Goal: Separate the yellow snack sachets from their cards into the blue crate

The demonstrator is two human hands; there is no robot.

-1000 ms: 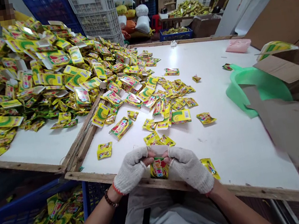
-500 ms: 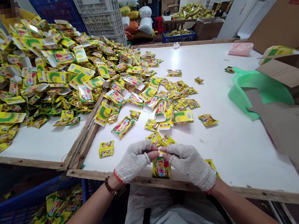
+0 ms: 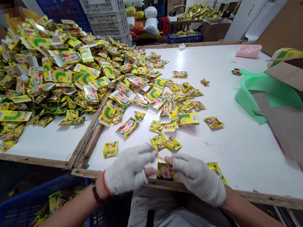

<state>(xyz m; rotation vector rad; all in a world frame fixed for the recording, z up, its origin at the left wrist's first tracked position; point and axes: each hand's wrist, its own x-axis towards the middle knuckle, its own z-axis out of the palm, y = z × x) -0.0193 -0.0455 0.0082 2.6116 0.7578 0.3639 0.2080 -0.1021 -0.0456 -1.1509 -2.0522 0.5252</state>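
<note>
At the table's front edge stands a small yellow box [image 3: 164,169] with a colourful printed front. My right hand [image 3: 197,177], in a white fingerless-tip glove, is closed at the box's right side with its fingertips against it. To the left, my left hand [image 3: 131,169], gloved the same way, has its fingers apart and holds nothing; its thumb is close to the box. Two small yellow sachets [image 3: 173,144] lie just beyond the box. Another sachet pair [image 3: 111,149] lies past my left hand. A yellow packet [image 3: 217,172] is partly hidden behind my right hand.
A large heap of yellow boxes and sachets [image 3: 56,75] covers the left table, past a wooden divider [image 3: 91,132]. Loose boxes spread over the white table [image 3: 232,154]. A green basin [image 3: 268,89] and cardboard [image 3: 295,133] lie right. Below left is a blue crate [image 3: 3,213] of packets.
My left hand has moved left and opened away from the box top, where both hands' fingertips met before. My right hand has lowered slightly along the box's side.
</note>
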